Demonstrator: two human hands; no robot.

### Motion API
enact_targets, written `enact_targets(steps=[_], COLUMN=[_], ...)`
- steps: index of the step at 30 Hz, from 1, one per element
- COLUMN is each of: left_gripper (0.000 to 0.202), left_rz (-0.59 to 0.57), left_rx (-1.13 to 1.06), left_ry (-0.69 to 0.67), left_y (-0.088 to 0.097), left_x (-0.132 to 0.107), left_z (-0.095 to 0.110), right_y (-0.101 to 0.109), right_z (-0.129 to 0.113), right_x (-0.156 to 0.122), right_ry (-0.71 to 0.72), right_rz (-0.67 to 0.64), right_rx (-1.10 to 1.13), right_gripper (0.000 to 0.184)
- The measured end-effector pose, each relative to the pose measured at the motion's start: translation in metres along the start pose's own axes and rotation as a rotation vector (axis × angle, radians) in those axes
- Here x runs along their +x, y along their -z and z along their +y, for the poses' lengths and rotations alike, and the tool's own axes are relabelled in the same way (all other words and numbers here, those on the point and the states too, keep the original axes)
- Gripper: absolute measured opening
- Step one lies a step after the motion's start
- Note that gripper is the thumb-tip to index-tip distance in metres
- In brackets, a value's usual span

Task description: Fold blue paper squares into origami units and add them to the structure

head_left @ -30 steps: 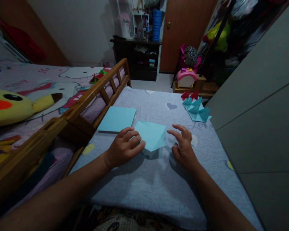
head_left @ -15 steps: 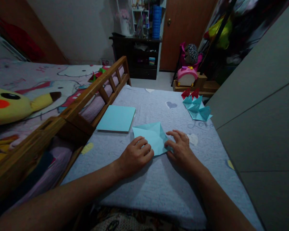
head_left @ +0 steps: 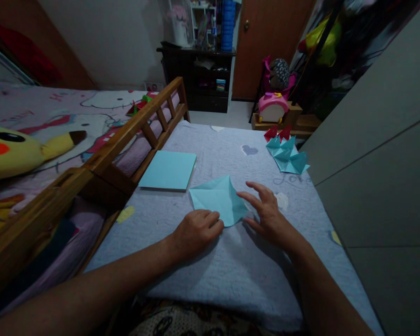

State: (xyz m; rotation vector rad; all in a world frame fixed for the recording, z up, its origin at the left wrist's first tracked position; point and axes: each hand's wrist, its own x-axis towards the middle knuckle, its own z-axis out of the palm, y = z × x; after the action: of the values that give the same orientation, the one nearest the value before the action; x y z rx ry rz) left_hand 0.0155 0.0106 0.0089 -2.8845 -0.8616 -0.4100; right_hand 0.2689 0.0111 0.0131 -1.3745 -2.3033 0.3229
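A light blue sheet of origami paper (head_left: 215,198) with creases lies on the cloth-covered surface in front of me. My left hand (head_left: 200,227) is closed on its near edge, thumb and fingers together at the lower left. On the paper's right side, my right hand (head_left: 266,210) is open, its fingers spread and curved; the fingertips are at or just off the right edge. Farther left lies a square stack of blue paper (head_left: 168,171). Folded blue paper shapes (head_left: 287,156) stand at the far right, with red folded paper (head_left: 277,133) behind them.
The pale bedsheet (head_left: 182,284) carries heart prints. A wooden bed rail (head_left: 133,126) runs along the left, with a yellow plush toy (head_left: 17,151) beyond it. A pale cabinet wall (head_left: 381,154) borders the right. A dark shelf unit (head_left: 198,79) stands at the back.
My right hand has opened and lifted slightly off the paper's right edge. The paper's right flap has spread out more. My left hand stays at the near edge, its fingers drawn in closer.
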Motion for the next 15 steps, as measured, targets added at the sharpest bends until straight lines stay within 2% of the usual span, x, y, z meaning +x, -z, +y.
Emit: enact_targets(steps=[4,7,10,15], left_gripper=[0.024,0.027,0.026,0.016], left_rz=[0.044,0.058,0.056,0.033], left_rx=[-0.012,-0.073,-0.192,-0.383], left_ry=[-0.001,0.028,0.093,0.240], left_y=[0.002,0.004,0.005,0.009], left_x=[0.002,0.002,0.003,-0.001], left_z=[0.000,0.001,0.001,-0.004], right_y=[-0.004,-0.007,-0.009,-0.014], right_z=[-0.004,0.002,0.010,0.018], right_x=[0.000,0.000,0.001,0.000], right_ry=[0.023,-0.007,-0.015,-0.022], right_rz=[-0.059,-0.040,-0.034,-0.033], right_rx=[-0.065,-0.089,-0.081,-0.040], right_gripper=[0.039,0.024,0.017,0.017])
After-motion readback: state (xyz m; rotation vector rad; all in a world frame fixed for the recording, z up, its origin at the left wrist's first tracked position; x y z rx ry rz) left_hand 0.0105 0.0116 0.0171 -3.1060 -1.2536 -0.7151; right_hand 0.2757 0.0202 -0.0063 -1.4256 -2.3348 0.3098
